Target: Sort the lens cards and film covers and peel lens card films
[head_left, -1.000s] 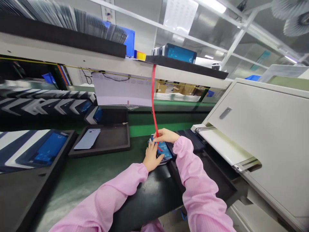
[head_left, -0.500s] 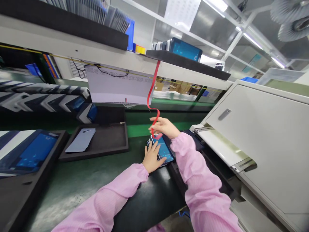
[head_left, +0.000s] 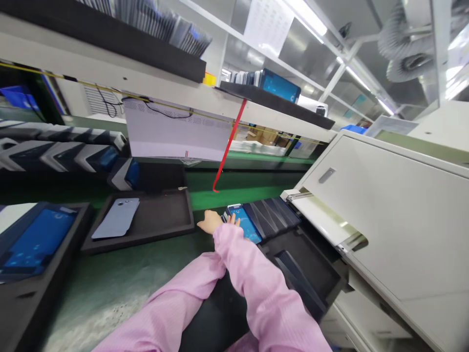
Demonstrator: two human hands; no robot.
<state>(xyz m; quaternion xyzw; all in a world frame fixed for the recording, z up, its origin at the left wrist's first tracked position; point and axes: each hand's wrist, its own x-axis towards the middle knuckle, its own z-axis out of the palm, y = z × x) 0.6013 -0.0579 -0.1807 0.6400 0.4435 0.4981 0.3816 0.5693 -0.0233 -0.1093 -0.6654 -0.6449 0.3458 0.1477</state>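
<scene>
- Evidently, the stack of phones (head_left: 249, 227) lies just right of the right hand (head_left: 210, 222), its long axis slanting from upper left to lower right.
- The left hand (head_left: 233, 221) is nearer: its fingertips rest on the uppermost screen, with the right forearm crossing over that wrist.
- The right hand's fingers are curled loosely in (whether around anything, I cannot tell); the left's opening is mostly hidden by the sleeve.
- Glossy blue screen on top, thin pale edges layered beneath.
- Beside it, dark blue faceted panels (head_left: 273, 214), matte with angular creases.
- Above, a flat red ribbon (head_left: 232, 137) hangs, its curled end clear of both hands.
- Leftward, a black tray (head_left: 166, 210), seemingly foam, bears a smooth silver-blue panel (head_left: 116, 218).
</scene>
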